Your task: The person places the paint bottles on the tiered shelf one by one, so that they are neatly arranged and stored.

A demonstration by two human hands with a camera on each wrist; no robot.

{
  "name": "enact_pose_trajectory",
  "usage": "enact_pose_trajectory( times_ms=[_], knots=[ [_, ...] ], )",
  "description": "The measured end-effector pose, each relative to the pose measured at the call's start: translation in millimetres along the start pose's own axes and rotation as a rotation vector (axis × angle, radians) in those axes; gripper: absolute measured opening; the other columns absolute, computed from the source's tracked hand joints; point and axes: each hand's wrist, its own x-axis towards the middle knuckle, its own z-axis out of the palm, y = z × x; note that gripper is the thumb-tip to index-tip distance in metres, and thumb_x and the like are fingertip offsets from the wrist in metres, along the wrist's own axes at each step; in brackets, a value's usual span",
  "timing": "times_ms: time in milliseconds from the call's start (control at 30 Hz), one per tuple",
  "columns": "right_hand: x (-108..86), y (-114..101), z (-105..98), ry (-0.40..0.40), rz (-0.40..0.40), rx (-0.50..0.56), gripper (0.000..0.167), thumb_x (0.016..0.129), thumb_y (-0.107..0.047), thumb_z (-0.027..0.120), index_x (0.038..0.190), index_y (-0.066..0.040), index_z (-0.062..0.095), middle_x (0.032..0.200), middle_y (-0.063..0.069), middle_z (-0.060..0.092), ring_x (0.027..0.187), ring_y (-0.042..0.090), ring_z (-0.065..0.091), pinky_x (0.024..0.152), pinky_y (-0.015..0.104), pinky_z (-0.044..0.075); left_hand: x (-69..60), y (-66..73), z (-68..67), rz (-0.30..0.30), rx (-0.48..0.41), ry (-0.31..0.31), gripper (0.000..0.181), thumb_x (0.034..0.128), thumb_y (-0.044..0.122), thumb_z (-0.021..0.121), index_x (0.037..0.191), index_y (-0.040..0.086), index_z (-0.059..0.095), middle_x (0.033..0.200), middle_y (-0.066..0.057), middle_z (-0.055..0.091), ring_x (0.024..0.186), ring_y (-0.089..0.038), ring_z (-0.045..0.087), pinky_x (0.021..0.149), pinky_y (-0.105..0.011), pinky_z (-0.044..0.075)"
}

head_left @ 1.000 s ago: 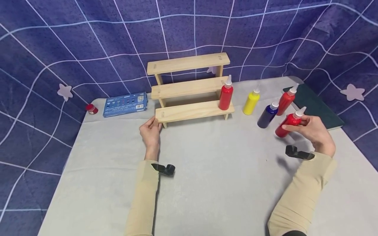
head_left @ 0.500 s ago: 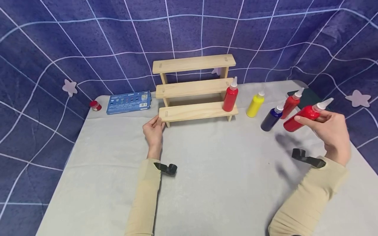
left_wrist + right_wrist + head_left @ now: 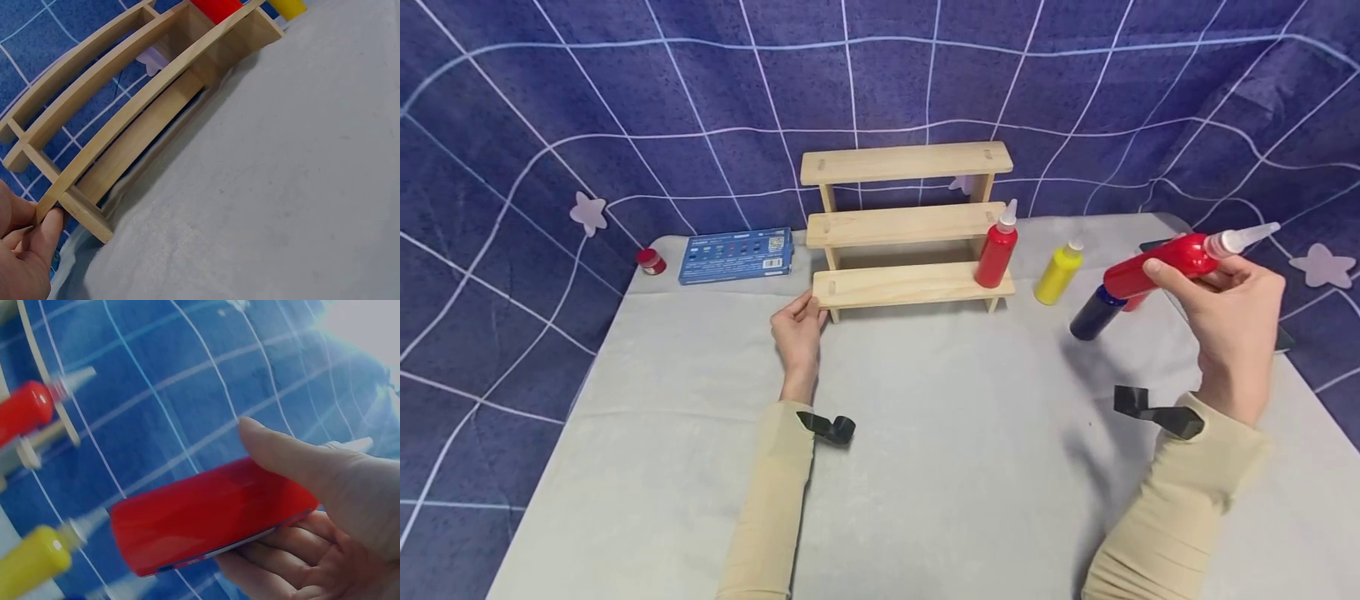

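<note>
My left hand [image 3: 799, 337] pinches the left end of the lowest shelf on the three-tier wooden stand [image 3: 910, 285]; in the left wrist view, thumb and fingers [image 3: 50, 232] grip that corner. On the same shelf's right end a red bottle [image 3: 996, 257] stands upright. Above the table at the right, my right hand [image 3: 1240, 333] grips another red bottle [image 3: 1157, 265], tilted with its white nozzle to the right. That bottle [image 3: 206, 515] lies between thumb and fingers in the right wrist view. Its base overlaps the dark blue bottle [image 3: 1096, 315], whose top is hidden.
A yellow bottle [image 3: 1058, 275] stands right of the stand. Behind the held bottle, another red bottle [image 3: 1135, 302] and a dark green flat item [image 3: 1285, 340] are mostly hidden. A blue box [image 3: 736, 256] and small red jar [image 3: 651, 262] lie at the back left.
The right hand has lifted its red bottle off the table and tipped it further over, nozzle to the right. My left hand keeps its grip on the stand; the head view has shifted slightly.
</note>
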Motion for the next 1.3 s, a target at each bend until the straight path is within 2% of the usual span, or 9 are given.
enact_pose_trajectory(
  times_ms=[167, 367, 633, 767, 867, 1033, 1133, 1300],
  knots=[
    [-3.2, 0.4, 22.4, -0.017, -0.028, -0.055, 0.030, 0.068, 0.003, 0.087, 0.094, -0.006, 0.076, 0.081, -0.001, 0.073, 0.074, 0.009, 0.068, 0.062, 0.010, 0.055, -0.1, -0.2, -0.9, 0.003, -0.013, -0.002, 0.029, 0.0971, 0.004, 0.058, 0.125, -0.004, 0.063, 0.120, -0.025, 0.065, 0.109, -0.024, 0.066, 0.086, -0.019, 0.059],
    [-8.8, 3.9, 46.7, -0.076, -0.053, -0.061, 0.033, 0.068, 0.000, 0.088, 0.098, -0.005, 0.076, 0.084, 0.000, 0.073, 0.073, 0.010, 0.068, 0.057, 0.011, 0.053, 0.7, -1.0, -0.8, -0.001, -0.001, -0.005, 0.029, 0.0972, 0.004, 0.058, 0.125, -0.003, 0.062, 0.120, -0.024, 0.065, 0.109, -0.023, 0.066, 0.086, -0.019, 0.059],
    [-15.8, 8.4, 80.7, -0.205, -0.072, -0.067, 0.039, 0.071, -0.003, 0.087, 0.107, 0.000, 0.072, 0.090, -0.002, 0.074, 0.079, 0.009, 0.071, 0.074, 0.011, 0.058, 0.9, -0.9, -1.1, 0.009, 0.010, 0.008, 0.029, 0.0963, 0.004, 0.060, 0.124, -0.003, 0.064, 0.118, -0.023, 0.066, 0.106, -0.023, 0.067, 0.083, -0.018, 0.059],
    [-19.7, 16.1, 97.9, -0.270, -0.084, -0.143, 0.038, 0.073, -0.006, 0.086, 0.107, 0.000, 0.072, 0.087, -0.006, 0.073, 0.078, 0.007, 0.070, 0.072, 0.012, 0.057, 0.3, -0.3, -0.2, 0.007, 0.007, 0.014, 0.028, 0.0962, 0.003, 0.060, 0.123, -0.003, 0.064, 0.119, -0.024, 0.066, 0.106, -0.022, 0.067, 0.083, -0.018, 0.059],
    [-23.3, 26.6, 112.8, -0.317, -0.131, -0.219, 0.033, 0.075, -0.007, 0.085, 0.104, -0.001, 0.071, 0.082, -0.010, 0.072, 0.074, 0.004, 0.069, 0.065, 0.011, 0.055, -0.7, -0.2, 0.3, 0.011, 0.004, 0.014, 0.028, 0.0962, 0.003, 0.059, 0.123, -0.003, 0.064, 0.118, -0.024, 0.066, 0.106, -0.022, 0.067, 0.083, -0.018, 0.059],
    [-28.7, 46.0, 135.8, -0.418, -0.172, -0.312, 0.036, 0.078, -0.012, 0.083, 0.108, 0.003, 0.069, 0.080, -0.013, 0.069, 0.070, 0.001, 0.066, 0.063, 0.011, 0.055, -0.9, -0.9, 1.2, 0.024, 0.005, 0.006, 0.028, 0.0963, 0.003, 0.059, 0.123, -0.004, 0.064, 0.119, -0.025, 0.065, 0.107, -0.024, 0.067, 0.084, -0.019, 0.059],
    [-29.8, 57.8, 147.2, -0.458, -0.183, -0.370, 0.036, 0.078, -0.016, 0.084, 0.106, 0.003, 0.070, 0.080, -0.007, 0.069, 0.068, 0.003, 0.064, 0.060, 0.011, 0.054, -1.4, -0.3, 1.4, 0.022, 0.009, 0.008, 0.028, 0.0961, 0.003, 0.059, 0.123, -0.004, 0.064, 0.118, -0.025, 0.066, 0.106, -0.024, 0.068, 0.084, -0.019, 0.059],
    [-27.5, 76.0, 161.3, -0.469, -0.192, -0.481, 0.037, 0.078, -0.021, 0.085, 0.102, 0.001, 0.070, 0.087, 0.011, 0.071, 0.066, 0.004, 0.060, 0.058, 0.011, 0.050, -1.4, -0.4, -0.9, 0.017, 0.023, 0.011, 0.028, 0.0958, 0.004, 0.060, 0.122, -0.003, 0.065, 0.116, -0.024, 0.067, 0.104, -0.023, 0.068, 0.081, -0.016, 0.059]
  ],
)
